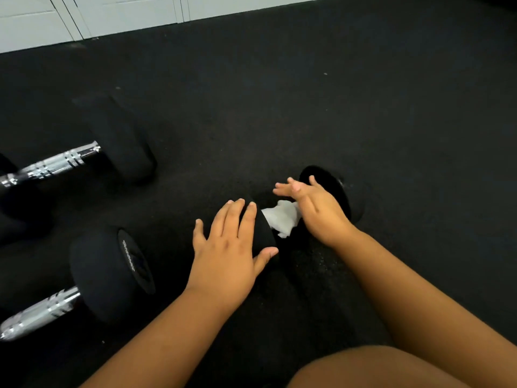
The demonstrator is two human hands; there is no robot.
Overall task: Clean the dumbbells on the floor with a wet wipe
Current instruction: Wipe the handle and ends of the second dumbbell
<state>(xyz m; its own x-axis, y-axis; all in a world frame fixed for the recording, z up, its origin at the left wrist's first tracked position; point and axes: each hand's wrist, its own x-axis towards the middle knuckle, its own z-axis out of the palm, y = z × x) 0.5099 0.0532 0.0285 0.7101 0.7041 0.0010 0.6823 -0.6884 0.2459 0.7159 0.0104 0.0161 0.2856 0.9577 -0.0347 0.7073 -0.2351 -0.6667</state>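
Black rubber floor (363, 93) is filling almost the whole view, and a white wall (84, 18) is running along its far edge. One small dumbbell (264, 233) is lying on the floor in the middle, and everything else is told from it. The left hand (226, 256) is resting flat on the near black end of this dumbbell, with the fingers straight and spread and the thumb lying along the edge of that end; its grip is loose and is not curling round anything. A white wet wipe (281, 217) is sitting bunched up on the middle of the dumbbell, between its two black ends, so the bar under it is hidden. The right hand (316, 208) is just beside the wipe, over the dumbbell's far black end (333, 189), with its fingers stretched out and apart; the edge of the hand seems to be touching the wipe, but its grip is open and is not pinching it. To the left of the small dumbbell a bigger dumbbell (112, 273) is lying with a shiny silver bar and a fat black end. Farther back on that same side, another big dumbbell (123, 141) is lying with its own silver bar. A bare knee (377, 368) is showing close to the camera, below the small dumbbell.
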